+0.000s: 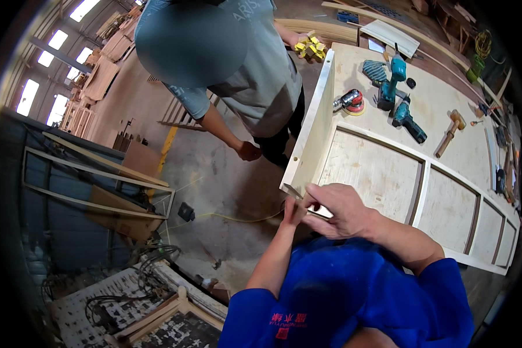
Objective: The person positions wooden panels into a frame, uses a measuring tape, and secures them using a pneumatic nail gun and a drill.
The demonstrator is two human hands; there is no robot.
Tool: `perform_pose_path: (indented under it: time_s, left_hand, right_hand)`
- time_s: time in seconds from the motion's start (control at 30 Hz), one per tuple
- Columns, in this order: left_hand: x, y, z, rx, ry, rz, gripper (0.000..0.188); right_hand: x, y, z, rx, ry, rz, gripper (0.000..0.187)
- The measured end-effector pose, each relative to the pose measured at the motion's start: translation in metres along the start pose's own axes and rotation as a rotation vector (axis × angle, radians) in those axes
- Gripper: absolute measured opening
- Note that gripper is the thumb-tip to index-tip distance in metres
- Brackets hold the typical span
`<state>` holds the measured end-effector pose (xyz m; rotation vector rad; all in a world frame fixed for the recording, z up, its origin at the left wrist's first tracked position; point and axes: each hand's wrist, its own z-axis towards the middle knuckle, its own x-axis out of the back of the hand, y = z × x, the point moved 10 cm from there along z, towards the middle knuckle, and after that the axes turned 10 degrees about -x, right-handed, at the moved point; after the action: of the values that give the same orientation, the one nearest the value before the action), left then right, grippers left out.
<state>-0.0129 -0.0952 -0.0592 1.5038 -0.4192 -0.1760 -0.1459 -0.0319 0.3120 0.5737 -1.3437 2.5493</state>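
Observation:
A pale wooden frame point(426, 174) with several panelled openings lies on the workbench, and an upright board point(312, 122) forms its left end. My left hand point(294, 211) is at the near corner of that board, with most of its fingers hidden. Beside it my right hand point(343, 211) is closed, its thumb and forefinger brought together at the corner. A thin, flat greyish strip point(292, 191) sticks out between the hands at the board's edge. Its kind does not show clearly, nor which hand grips it.
Across the board stands a co-worker, whose hand holds several yellow blocks point(311, 47). On the bench lie a red sander point(350, 102), two teal cordless drills point(392, 81) point(409, 120) and a wooden mallet point(450, 133). A yellow cord point(232, 216) runs along the floor.

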Motion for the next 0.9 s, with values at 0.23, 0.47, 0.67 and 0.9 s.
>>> perform_pose_path:
  time_s: [0.23, 0.47, 0.67, 0.9]
  left_hand:
    - [0.009, 0.046, 0.002, -0.146, 0.2, 0.092, 0.032]
    - [-0.001, 0.096, 0.017, -0.338, 0.18, 0.398, 0.03]
    - [-0.011, 0.102, 0.009, -0.313, 0.116, 0.435, 0.039]
    - [-0.057, 0.108, 0.013, 0.229, -0.525, 0.048, 0.082]
  right_hand:
    - [0.049, 0.093, 0.042, -0.493, 0.212, 0.054, 0.06]
    - [0.076, 0.191, 0.087, -1.111, 0.102, 0.296, 0.094]
    - [0.102, 0.202, 0.065, -1.255, 0.159, 0.466, 0.034]
    - [0.139, 0.116, 0.02, -1.09, 0.167, 0.271, 0.057]
